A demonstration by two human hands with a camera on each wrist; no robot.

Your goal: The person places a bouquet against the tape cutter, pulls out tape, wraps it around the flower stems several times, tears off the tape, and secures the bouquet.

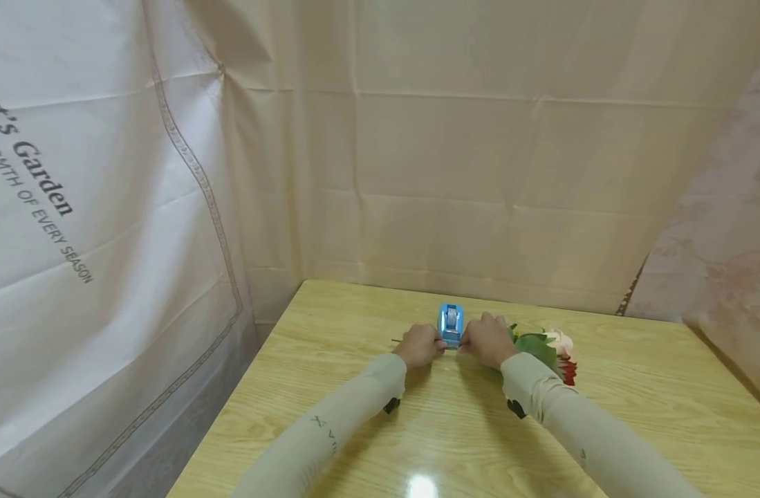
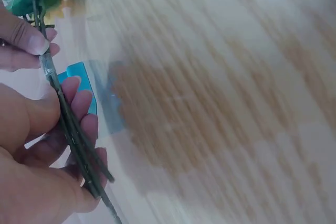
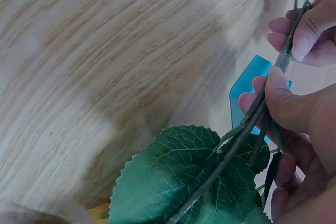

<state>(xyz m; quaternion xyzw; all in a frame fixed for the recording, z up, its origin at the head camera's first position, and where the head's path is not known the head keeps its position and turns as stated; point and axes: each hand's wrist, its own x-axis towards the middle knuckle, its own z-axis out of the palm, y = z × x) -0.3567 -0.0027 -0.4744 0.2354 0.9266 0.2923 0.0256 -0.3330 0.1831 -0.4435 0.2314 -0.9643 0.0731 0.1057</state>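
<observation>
Head view shows a person with both forearms stretched over a wooden table [image 1: 635, 387], the two hands meeting just in front of a blue tape dispenser [image 1: 451, 324] that stands near the table's far edge. The left hand [image 1: 420, 345] and the right hand [image 1: 488, 340] hold a bundle of thin green stems [image 2: 73, 135] between them. Seen from the left wrist, the left fingers [image 2: 79, 103] curl under the stems while the thumb presses them from above, a pinch around the bundle. Seen from the right wrist, the right thumb and fingers [image 3: 283, 103] likewise pinch the stems, close to where a large serrated green leaf [image 3: 184, 182] branches off. The flower heads, pale pink [image 1: 561, 340] and red [image 1: 569, 371], lie on the table to the right of the right hand. A glossy strip seems to wrap the stems near the thumb tips, possibly tape, though blur makes that uncertain. Creased cream cloth [image 1: 479, 173] hangs behind the table.
</observation>
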